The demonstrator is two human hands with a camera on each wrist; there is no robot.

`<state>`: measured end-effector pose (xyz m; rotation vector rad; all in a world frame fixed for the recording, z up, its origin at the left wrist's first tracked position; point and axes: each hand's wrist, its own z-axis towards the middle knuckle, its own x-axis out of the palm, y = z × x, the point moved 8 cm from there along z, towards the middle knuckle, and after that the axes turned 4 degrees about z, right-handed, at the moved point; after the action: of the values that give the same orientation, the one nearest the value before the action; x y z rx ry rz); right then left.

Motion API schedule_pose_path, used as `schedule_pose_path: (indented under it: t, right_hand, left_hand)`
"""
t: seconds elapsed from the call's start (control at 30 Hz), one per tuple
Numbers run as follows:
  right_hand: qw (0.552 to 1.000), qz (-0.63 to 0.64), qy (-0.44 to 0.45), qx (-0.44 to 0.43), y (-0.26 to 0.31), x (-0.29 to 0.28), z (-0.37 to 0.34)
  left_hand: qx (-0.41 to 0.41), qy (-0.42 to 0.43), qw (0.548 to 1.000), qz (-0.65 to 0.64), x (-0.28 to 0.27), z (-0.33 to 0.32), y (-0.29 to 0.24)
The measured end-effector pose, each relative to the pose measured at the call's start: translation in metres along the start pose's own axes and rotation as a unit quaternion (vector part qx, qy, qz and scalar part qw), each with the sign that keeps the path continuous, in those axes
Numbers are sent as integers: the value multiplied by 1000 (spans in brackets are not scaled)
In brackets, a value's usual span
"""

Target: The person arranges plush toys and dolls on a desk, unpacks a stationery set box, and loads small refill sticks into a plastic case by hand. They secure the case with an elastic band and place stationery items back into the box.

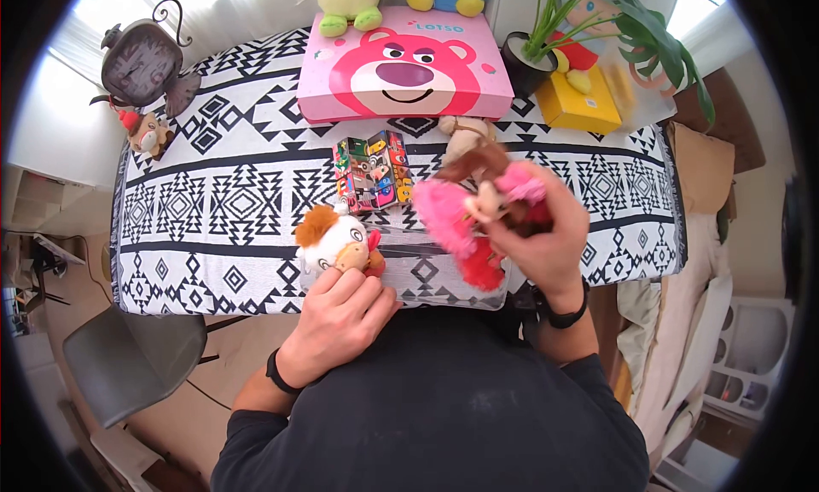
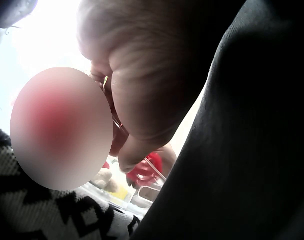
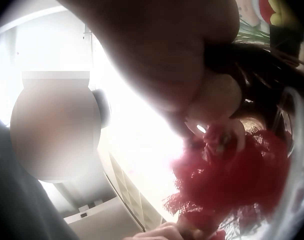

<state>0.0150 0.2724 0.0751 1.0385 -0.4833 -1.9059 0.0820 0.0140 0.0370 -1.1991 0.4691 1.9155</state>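
Note:
Near the front edge of the table, my left hand [image 1: 347, 308] grips the lower part of a small white plush animal [image 1: 328, 246] with a brown tuft and spiral eyes. My right hand [image 1: 559, 236], raised to the right, pinches a brown-haired doll [image 1: 485, 203] in a frilly pink and red dress [image 1: 444, 219]. The doll is slightly blurred and partly covered by the fingers. In the right wrist view the red ruffles [image 3: 227, 172] spread below the hand. A clear plastic case [image 1: 426, 297] lies under both hands at the table edge.
A folded colourful cartoon card [image 1: 373, 172] stands mid-table, with a beige plush [image 1: 466, 138] to its right. Behind are a pink bear box [image 1: 405, 69], a potted plant [image 1: 529, 61] and a yellow box [image 1: 580, 99]. A small brown plush [image 1: 148, 138] sits far left, below a fish-shaped ornament [image 1: 143, 69].

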Motion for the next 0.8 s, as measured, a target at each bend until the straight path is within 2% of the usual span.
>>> schedule_pose_path:
  t: [0.1, 0.17, 0.23, 0.27, 0.3, 0.4, 0.47, 0.63, 0.7, 0.8]
  right_hand:
    - [988, 46, -41, 142, -12, -13, 18]
    - [989, 78, -44, 121, -18, -8, 36]
    - [992, 56, 2, 110, -23, 9, 49]
    - [998, -2, 25, 59, -24, 17, 54]
    - [998, -7, 38, 48, -23, 26, 57]
    - [996, -24, 73, 47, -37, 43, 62]
    - [981, -88, 161, 61, -51, 55, 61]
    - [975, -143, 165, 33, -48, 46, 40]
    - [977, -175, 113, -38, -21, 29, 35]
    - [989, -116, 95, -8, -6, 15, 7]
  left_hand:
    - [-1, 6, 1000, 6, 2, 0, 0]
    - [-3, 4, 1000, 7, 1, 0, 0]
    - [-2, 5, 1000, 3, 1, -1, 0]
    - [-2, 5, 1000, -3, 1, -1, 0]
    - [-1, 5, 1000, -2, 1, 0, 0]
    - [-4, 15, 1000, 2, 0, -1, -1]
    - [-9, 21, 1000, 2, 1, -1, -1]
    - [-12, 24, 1000, -1, 2, -2, 0]
    - [-17, 29, 999, -5, 0, -2, 1]
    - [-16, 40, 998, -36, -7, -1, 5]
